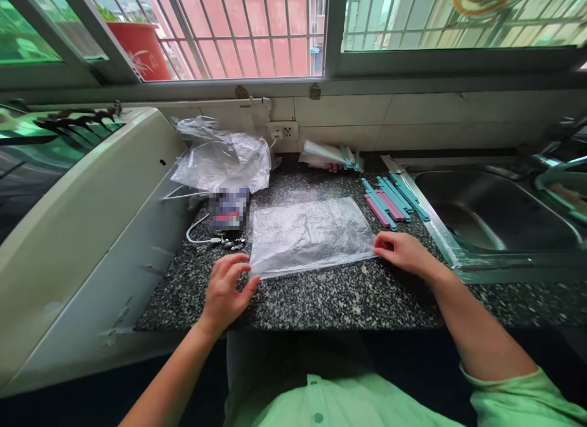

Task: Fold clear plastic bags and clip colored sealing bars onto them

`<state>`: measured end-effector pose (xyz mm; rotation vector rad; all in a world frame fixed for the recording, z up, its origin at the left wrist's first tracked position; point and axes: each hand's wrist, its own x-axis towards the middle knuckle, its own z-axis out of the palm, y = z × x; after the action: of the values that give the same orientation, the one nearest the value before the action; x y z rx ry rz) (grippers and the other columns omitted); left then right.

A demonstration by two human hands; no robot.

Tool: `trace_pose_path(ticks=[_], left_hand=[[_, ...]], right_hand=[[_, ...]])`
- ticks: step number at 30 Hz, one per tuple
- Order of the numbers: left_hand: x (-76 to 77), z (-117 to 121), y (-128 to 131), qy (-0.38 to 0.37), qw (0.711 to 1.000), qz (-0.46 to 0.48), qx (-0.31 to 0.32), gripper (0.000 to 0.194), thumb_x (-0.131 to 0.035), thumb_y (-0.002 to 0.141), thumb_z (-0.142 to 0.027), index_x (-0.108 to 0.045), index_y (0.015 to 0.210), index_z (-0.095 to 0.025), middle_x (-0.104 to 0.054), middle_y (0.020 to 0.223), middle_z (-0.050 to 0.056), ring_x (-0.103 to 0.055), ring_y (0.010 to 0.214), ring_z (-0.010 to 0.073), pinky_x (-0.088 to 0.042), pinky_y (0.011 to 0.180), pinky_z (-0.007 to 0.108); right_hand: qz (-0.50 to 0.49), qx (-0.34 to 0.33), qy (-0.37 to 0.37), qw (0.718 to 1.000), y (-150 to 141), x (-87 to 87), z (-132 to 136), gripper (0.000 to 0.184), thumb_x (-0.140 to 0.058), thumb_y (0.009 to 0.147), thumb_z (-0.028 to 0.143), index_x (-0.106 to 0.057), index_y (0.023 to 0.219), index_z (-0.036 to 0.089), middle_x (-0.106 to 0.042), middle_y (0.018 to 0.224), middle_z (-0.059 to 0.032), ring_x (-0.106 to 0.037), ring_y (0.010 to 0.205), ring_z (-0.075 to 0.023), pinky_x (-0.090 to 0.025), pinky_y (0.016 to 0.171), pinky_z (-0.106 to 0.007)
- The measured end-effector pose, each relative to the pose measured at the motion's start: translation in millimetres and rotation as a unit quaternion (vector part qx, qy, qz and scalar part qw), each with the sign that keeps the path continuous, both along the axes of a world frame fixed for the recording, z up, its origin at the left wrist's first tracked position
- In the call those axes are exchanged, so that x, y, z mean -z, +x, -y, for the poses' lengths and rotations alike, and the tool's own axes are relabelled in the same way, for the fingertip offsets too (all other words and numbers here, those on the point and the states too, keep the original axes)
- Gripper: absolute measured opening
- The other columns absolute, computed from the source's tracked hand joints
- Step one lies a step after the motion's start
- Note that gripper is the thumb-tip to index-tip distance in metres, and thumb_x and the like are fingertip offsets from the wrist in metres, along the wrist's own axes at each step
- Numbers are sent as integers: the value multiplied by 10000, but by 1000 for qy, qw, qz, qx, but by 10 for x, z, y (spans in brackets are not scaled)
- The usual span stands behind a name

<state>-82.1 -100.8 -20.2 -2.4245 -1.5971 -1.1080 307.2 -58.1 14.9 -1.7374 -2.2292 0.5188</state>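
A clear plastic bag [312, 234] lies flat on the speckled counter in front of me. My right hand [403, 252] pinches its near right corner, thumb and forefinger together. At the opposite near corner, my left hand [228, 287] is open, with thumb and fingers apart around the bag's edge; its fingertips touch or almost touch the plastic. Teal and pink sealing clips [387, 200] lie in a loose group beyond my right hand. Against the wall is a stack of folded clear bags [323, 155] with some more clips on it.
On the left, a pile of crumpled plastic [224, 155] sits behind a blurred, phone-like object [229, 208] with a white cable [195, 234] nearby. A pale appliance [101, 231] borders the counter [316, 301] there. To the right is a steel sink [495, 207]. A wall socket [283, 131] is behind.
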Motion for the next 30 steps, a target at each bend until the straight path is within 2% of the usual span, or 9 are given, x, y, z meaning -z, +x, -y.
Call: trace_pose_path(ticks=[3,5,11,15,19,22,25,28,30], left_hand=[[24,-11,71,-11,992,-79,96,221,-562,800,-277,-597,1007,-210,-639,1016,74,-557,977,216,-444,873,370],[41,-32,97,-24,987,-95,127,180,-539,821,-262,-618,971,-202,-654,944,66,-580,890,190,-475,804,331],[27,24,96,23,988,-104,111,143,-493,833,-183,-632,799,-197,-661,826,49,-591,779,159,-483,728,294],[4,207,154,79,984,-97,123,116,-512,797,-127,-604,792,-199,-667,891,60,-592,825,168,-475,785,315],[4,455,405,115,976,-87,164,132,-535,766,-80,-582,823,-190,-669,911,67,-582,866,183,-457,827,345],[-63,618,636,84,970,-80,213,140,-515,769,-69,-580,831,-176,-668,909,67,-575,878,186,-441,848,352],[-235,618,756,-22,961,-28,274,61,-527,800,-182,-575,832,-163,-653,873,68,-571,840,175,-456,797,327],[-396,362,786,-117,950,-38,287,170,-484,848,-246,-588,952,-160,-649,938,81,-573,868,175,-461,781,317],[-411,108,816,-129,934,-87,321,211,-471,860,-273,-600,995,-175,-640,1045,85,-562,952,194,-449,833,335]], right_hand=[[35,-46,-23,998,6,33,-11,116,-527,739,275,-583,665,206,-598,613,12,-520,563,-119,-347,546,-225],[39,-55,-21,998,5,48,-15,121,-520,747,269,-591,675,201,-605,627,6,-528,577,-121,-355,558,-226],[72,-63,35,995,9,87,-40,128,-518,780,262,-611,719,200,-630,695,-10,-554,618,-128,-373,567,-224],[85,-52,208,973,-135,118,27,167,-491,827,252,-633,775,182,-644,775,-56,-579,705,-157,-404,615,-249],[22,-208,367,906,-627,164,351,186,-504,851,313,-631,911,190,-629,783,-54,-552,691,-142,-407,609,-251],[48,-313,393,863,-1011,227,634,167,-477,868,239,-607,962,196,-610,778,-39,-517,663,-136,-374,588,-271],[53,-333,402,851,-1142,279,784,161,-460,854,155,-601,778,176,-567,677,-18,-481,602,-127,-327,533,-274],[33,-377,404,833,-1046,293,814,136,-493,837,159,-603,759,176,-558,647,-1,-455,557,-114,-301,498,-267],[24,-417,404,814,-944,283,820,96,-524,821,161,-610,785,180,-567,654,7,-455,548,-106,-301,489,-261]])
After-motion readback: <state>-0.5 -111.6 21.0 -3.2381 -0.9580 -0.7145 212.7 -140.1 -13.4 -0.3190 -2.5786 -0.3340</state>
